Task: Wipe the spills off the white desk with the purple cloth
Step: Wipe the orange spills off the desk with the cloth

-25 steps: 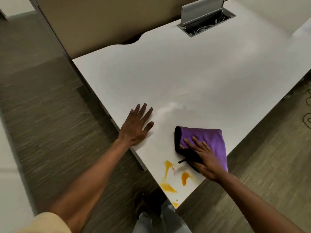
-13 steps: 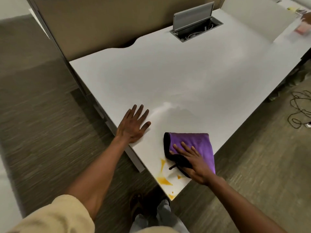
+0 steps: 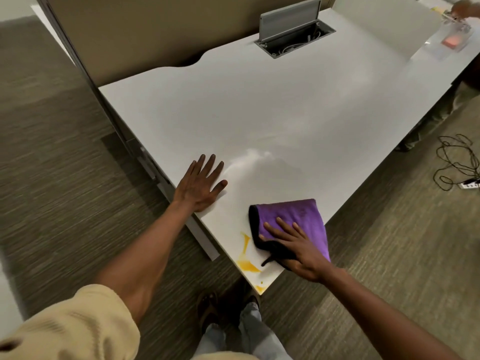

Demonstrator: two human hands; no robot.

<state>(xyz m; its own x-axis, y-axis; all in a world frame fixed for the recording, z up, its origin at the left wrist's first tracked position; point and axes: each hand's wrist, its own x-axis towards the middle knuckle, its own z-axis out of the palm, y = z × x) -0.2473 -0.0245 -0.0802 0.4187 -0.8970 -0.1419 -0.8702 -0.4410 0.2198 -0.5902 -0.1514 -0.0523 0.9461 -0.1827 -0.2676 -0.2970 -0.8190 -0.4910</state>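
The white surface (image 3: 259, 113) fills most of the view, a desk set at an angle with its near corner pointing toward the person's feet. Behind it stands a beige partition (image 3: 142, 29). Grey-brown carpet (image 3: 52, 190) lies all around. Near the far edge a recessed cable box (image 3: 298, 38) is sunk into the surface, its grey lid tipped up; thin wires show inside it, too small to tell apart. On the floor to the right lies a loose tangle of black cable (image 3: 457, 162) beside a white power strip.

The left hand (image 3: 200, 185) lies palm down on the left edge of the surface, fingers straight and slightly spread, holding nothing. The purple cloth (image 3: 298, 219) lies folded near the right edge by the near corner, a black underside showing along its left fold. The right hand (image 3: 296, 250) presses flat on the cloth's near part, fingers straight and spread over the fabric rather than curled round it.

Orange-yellow spills (image 3: 246, 263) sit just left of the cloth, running toward the near corner, with a smaller spot at the very tip
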